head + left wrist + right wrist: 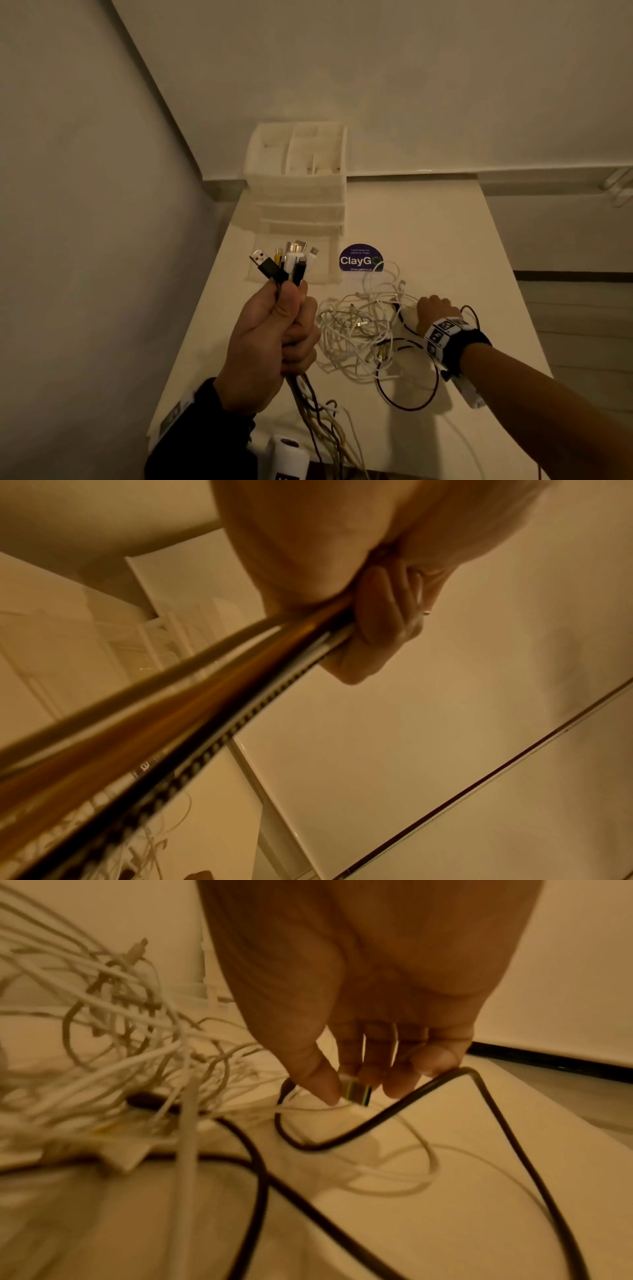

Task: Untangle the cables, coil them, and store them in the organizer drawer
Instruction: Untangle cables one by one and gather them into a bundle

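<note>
My left hand (274, 339) is raised above the table's left side and grips a bundle of cable ends (286, 263), black, white and yellow plugs sticking up from the fist. Their cords (164, 723) hang down past the wrist. A tangle of white and black cables (366, 329) lies on the table (462, 240). My right hand (433, 308) reaches into its right side, thumb and fingertips pinching a metal plug (356, 1092). A black cable (394, 1123) loops under the fingers. The white organizer (298, 178) stands at the back, its lowest drawer (329, 267) pulled out.
A round purple ClayGo sticker (361, 258) lies beside the open drawer. A wall runs close along the left, another behind the organizer. The table's right edge drops to the floor. A white device (287, 459) sits at the near edge.
</note>
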The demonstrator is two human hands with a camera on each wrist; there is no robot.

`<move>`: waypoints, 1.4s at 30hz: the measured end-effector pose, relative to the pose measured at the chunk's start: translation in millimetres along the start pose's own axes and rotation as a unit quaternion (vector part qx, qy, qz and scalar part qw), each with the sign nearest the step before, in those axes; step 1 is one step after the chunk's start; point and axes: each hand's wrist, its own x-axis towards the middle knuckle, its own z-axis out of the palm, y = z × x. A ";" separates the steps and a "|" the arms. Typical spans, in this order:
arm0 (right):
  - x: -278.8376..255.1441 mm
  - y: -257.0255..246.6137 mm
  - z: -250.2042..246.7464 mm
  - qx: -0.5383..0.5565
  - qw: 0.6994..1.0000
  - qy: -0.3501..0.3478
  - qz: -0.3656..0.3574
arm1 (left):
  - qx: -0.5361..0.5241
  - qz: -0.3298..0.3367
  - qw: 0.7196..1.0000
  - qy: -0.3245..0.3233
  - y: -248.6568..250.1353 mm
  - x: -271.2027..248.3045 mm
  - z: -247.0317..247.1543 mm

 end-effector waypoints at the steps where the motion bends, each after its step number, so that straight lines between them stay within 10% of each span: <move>1: -0.3 -0.2 -8.0 0.034 0.999 0.013 0.013 | 0.002 0.001 1.000 -0.001 0.6 0.7 -0.3; 5: -9.9 1.6 -61.2 0.244 0.958 0.144 0.035 | 0.005 0.008 1.000 -0.013 3.5 5.9 -0.7; 9: -44.4 -1.5 -121.9 0.371 0.892 0.242 -0.090 | 0.011 0.016 0.999 -0.026 8.2 10.5 2.4; 19: -125.6 -56.7 -202.9 0.724 0.607 0.254 -0.209 | 0.036 0.030 0.999 -0.012 14.1 8.8 5.4; 24: -142.7 -82.6 -179.7 0.554 0.760 0.218 -0.260 | 0.052 0.058 0.997 0.003 14.4 11.0 2.3; 35: -210.3 -131.8 -134.7 0.665 0.657 0.241 -0.260 | 0.195 0.132 0.967 0.094 -0.6 24.9 24.7; 42: -218.0 -126.9 -126.5 0.614 0.716 0.251 -0.217 | 0.209 0.106 0.968 0.092 -13.3 24.4 30.6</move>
